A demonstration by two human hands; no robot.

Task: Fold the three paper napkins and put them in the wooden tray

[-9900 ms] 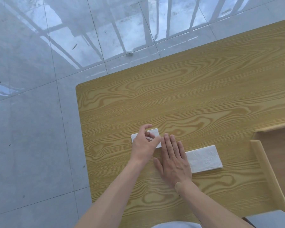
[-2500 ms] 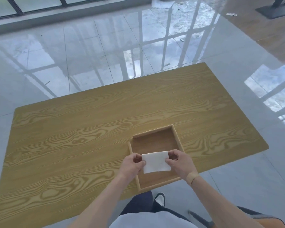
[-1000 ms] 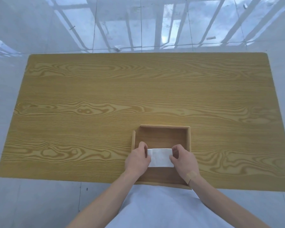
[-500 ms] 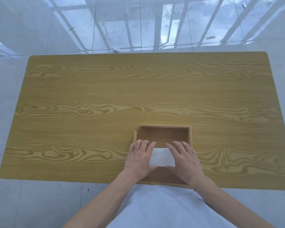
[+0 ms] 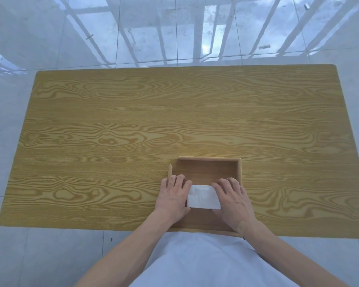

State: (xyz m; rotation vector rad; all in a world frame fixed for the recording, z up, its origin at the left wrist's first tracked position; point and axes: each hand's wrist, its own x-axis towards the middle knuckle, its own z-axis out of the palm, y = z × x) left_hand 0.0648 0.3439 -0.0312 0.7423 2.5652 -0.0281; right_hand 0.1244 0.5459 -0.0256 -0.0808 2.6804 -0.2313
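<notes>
The table (image 5: 133, 125) is carrying a tray (image 5: 239, 168) at its near edge, right of middle. The folded napkins (image 5: 203, 197) are lying inside the tray. The left hand (image 5: 173, 196) and right hand (image 5: 233, 200) are pressing flat on their ends, fingers spread, gripping nothing.

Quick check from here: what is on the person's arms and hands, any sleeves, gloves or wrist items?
Both forearms are bare, no sleeves or gloves showing. The left hand wears nothing visible. The right hand has an adhesive plaster at the wrist. A light garment covers the body.
</notes>
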